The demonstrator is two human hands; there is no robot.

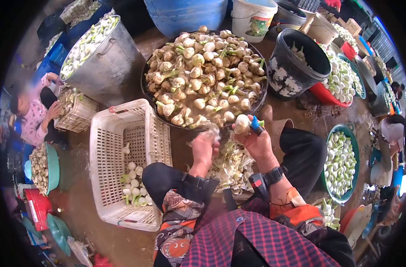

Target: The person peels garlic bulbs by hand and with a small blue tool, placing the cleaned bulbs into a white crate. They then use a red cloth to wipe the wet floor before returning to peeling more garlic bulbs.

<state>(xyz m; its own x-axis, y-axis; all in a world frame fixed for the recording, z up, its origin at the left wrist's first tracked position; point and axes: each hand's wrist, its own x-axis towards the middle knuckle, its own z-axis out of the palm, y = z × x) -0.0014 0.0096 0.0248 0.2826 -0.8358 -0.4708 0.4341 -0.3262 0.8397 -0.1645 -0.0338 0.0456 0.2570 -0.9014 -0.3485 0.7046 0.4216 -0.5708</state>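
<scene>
Beyond my hands lies a wide dark tub [146, 89] heaped with muddy white bulbs in brownish water. At its near edge my right hand [257, 141] grips a pale bulb [242, 124] and a small blue-handled tool [256, 126]. To the left, my left hand [205, 147] is closed, blurred by motion, with something whitish at its fingertips that I cannot make out. Pale peelings [231, 167] are piled below and between both hands. Left of my knee, a white plastic crate [118, 196] holds several clean bulbs [134, 184].
A metal bucket [118, 62] of bulbs stands upper left, near a seated person [31, 107]. Behind the tub are a blue barrel [185, 15] and white bucket [252, 18]. Right are a black bucket [296, 66] and green basin [355, 155] of trimmed bulbs.
</scene>
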